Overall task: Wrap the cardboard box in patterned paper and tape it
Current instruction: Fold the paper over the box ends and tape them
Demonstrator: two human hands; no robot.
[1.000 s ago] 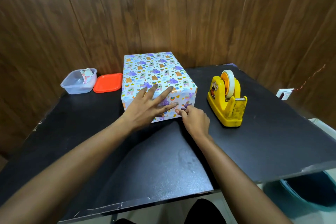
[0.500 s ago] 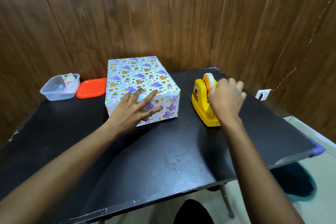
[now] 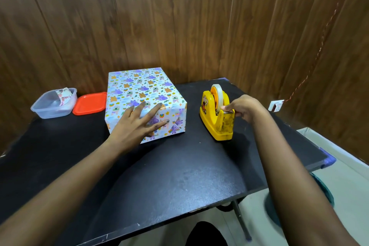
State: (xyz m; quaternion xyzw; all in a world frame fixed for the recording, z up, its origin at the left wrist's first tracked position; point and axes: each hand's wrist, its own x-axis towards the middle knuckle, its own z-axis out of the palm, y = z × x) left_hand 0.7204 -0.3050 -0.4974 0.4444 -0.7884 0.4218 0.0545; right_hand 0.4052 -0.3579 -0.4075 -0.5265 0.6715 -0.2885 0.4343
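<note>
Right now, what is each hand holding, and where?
Right hand pinches at the dispenser cutter, likely the tape end. Left hand holds nothing, flat on the box.

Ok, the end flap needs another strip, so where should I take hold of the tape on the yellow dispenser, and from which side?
Pinch the free end of the tape at the cutter on the near end of the dispenser, coming from the right, where the right hand is. Its roll stands upright, feeding toward you, and the left hand lies flat on the wrapped box.
</note>
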